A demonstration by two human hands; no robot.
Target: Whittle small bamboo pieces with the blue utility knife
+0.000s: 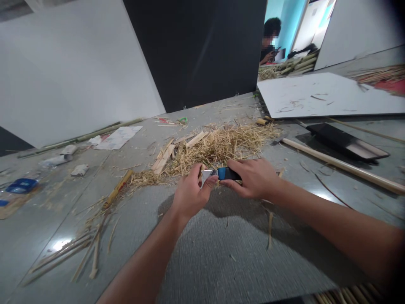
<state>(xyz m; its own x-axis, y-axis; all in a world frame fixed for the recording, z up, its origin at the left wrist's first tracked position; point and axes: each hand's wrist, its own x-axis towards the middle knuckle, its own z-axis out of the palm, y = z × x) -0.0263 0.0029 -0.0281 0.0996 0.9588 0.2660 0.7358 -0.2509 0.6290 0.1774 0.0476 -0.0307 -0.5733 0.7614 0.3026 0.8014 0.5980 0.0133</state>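
Note:
My right hand (257,177) grips the black and blue handle of a utility knife (232,174), held level with its blade end pointing left. At that end, the thumb and fingers of my left hand (191,192) close around the silvery blade (207,173). Whether a thin strip also lies in those left fingers is hard to make out. Just beyond both hands spreads a heap of pale straw-like shavings (221,145), with flat split pieces (164,158) on its left side.
A yellow-handled tool (118,188) and thin strips (63,253) lie on the left. Rightward are a pale pole (341,164), a black tray-like object (348,141) and a white board (332,95). Dark and white panels (196,46) stand behind; a person (270,40) sits far back.

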